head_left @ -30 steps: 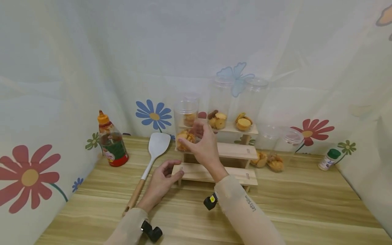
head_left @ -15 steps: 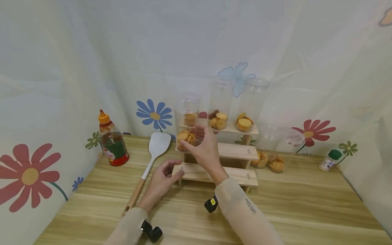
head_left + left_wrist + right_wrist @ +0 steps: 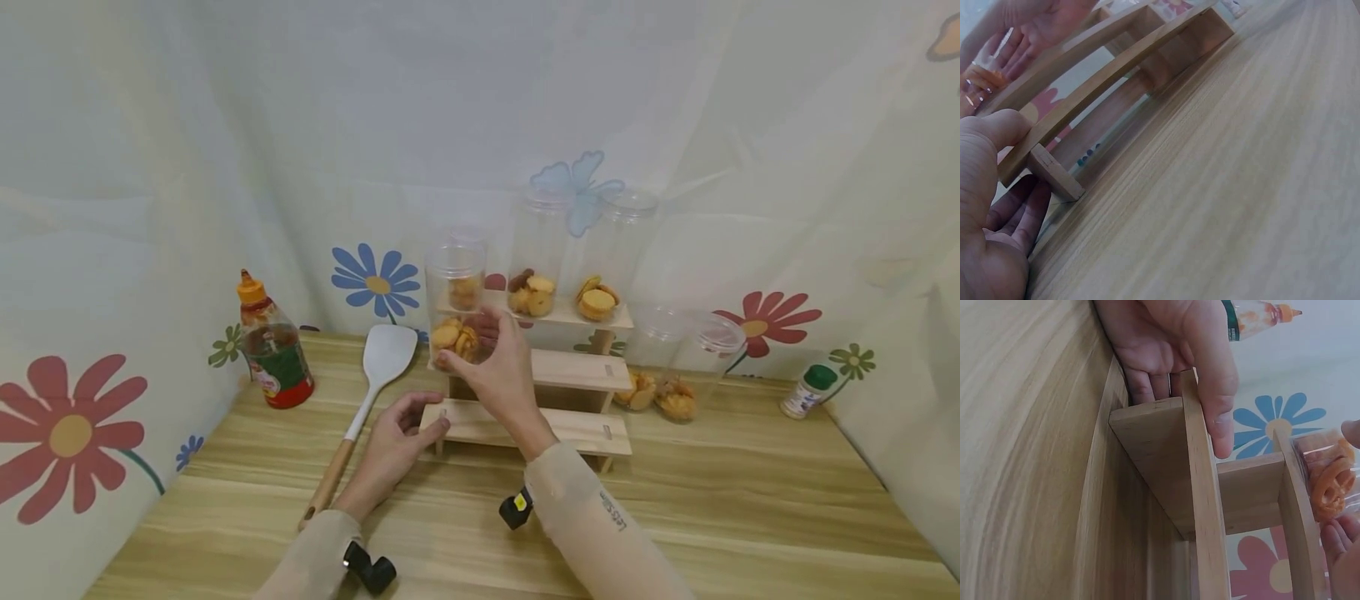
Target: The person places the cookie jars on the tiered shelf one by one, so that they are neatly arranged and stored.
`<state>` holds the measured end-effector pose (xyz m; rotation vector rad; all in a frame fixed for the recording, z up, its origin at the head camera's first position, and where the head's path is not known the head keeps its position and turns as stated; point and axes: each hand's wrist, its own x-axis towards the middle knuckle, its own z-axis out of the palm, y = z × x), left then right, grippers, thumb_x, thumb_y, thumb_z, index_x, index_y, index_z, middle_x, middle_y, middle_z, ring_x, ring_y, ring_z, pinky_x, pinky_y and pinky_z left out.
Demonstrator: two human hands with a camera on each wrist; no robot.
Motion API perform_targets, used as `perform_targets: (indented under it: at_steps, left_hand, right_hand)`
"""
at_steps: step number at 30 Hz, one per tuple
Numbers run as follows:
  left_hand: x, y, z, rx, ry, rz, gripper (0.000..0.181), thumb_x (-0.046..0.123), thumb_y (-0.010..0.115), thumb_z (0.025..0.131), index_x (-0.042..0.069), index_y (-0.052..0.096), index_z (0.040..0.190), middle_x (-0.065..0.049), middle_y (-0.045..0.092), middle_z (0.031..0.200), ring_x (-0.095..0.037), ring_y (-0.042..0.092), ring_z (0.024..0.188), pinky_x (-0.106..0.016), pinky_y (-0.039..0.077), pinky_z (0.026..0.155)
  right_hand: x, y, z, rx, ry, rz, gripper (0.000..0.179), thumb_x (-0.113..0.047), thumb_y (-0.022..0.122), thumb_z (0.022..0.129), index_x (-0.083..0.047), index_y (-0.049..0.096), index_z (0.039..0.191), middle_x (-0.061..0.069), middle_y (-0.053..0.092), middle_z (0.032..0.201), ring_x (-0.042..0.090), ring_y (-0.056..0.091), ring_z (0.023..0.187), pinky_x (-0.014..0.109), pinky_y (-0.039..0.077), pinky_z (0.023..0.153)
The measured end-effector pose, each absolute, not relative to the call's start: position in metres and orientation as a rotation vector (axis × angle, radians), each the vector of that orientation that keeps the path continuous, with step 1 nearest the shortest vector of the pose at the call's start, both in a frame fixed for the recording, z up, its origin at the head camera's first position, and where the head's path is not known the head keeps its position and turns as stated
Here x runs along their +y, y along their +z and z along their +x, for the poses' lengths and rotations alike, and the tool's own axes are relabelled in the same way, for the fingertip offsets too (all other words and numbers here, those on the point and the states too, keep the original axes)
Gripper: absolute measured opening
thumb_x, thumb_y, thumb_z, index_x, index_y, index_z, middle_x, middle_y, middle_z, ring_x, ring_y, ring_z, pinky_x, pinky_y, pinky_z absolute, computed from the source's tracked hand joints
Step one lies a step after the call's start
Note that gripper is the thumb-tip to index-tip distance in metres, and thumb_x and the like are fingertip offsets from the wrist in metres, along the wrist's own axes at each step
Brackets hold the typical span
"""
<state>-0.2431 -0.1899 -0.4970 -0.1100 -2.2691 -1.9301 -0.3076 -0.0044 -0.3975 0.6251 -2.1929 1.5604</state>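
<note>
A three-step wooden display rack (image 3: 525, 425) stands on the table. My left hand (image 3: 397, 437) grips the left end of its lowest step; in the left wrist view the thumb lies on top of the board (image 3: 1094, 94) and the fingers are under it by the leg. My right hand (image 3: 506, 367) holds a clear lidded jar of cookies (image 3: 448, 333) by its lower part, thumb in front and fingers at its right side. This jar stands upright at the left end of the middle step. In the right wrist view, ring-shaped cookies (image 3: 1332, 487) show through its wall.
Several more cookie jars stand about: tall ones (image 3: 532, 296) on the top step and a pair (image 3: 675, 400) on the table at right. Left of the rack lie a white spatula (image 3: 390, 350) and a sauce bottle (image 3: 273, 358); a green-capped shaker (image 3: 807, 392) stands far right.
The cookies in the held jar show a different side, so the jar has turned slightly in my right hand. My left hand has stayed on the rack.
</note>
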Motion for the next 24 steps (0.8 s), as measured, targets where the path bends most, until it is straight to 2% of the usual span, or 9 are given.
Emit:
perform_targets:
  at_steps: [9,16,24]
  left_hand:
    - [-0.19,-0.497,-0.243,-2.259,-1.95,-0.126,0.042,0.021,0.087,0.1,0.012,0.073,0.139,-0.008,0.07,0.146,-0.027,0.066,0.128,-0.026,0.054,0.095]
    - [-0.191,-0.496,-0.242,-2.247,-1.964,-0.135,0.042,0.019,0.087,0.101,0.01,0.072,0.139,-0.01,0.069,0.146,-0.028,0.067,0.125,-0.024,0.055,0.094]
    - [-0.19,-0.496,-0.242,-2.237,-1.974,-0.125,0.042,0.018,0.086,0.101,0.009,0.072,0.139,-0.01,0.069,0.147,-0.027,0.066,0.126,-0.023,0.055,0.094]
  right_hand:
    - [0.012,-0.39,-0.293,-2.172,1.606,0.584,0.084,-0.023,0.098,0.089,-0.003,0.053,0.158,0.01,0.068,0.14,0.034,0.067,0.129,0.048,0.054,0.114]
    - [0.038,-0.383,-0.283,-2.156,1.667,0.531,0.081,-0.024,0.096,0.091,-0.007,0.055,0.159,0.006,0.065,0.144,0.031,0.063,0.13,0.054,0.051,0.114]
    - [0.073,-0.378,-0.275,-2.116,1.655,0.523,0.077,-0.027,0.097,0.091,-0.01,0.058,0.155,0.005,0.065,0.146,0.03,0.064,0.132,0.05,0.051,0.114]
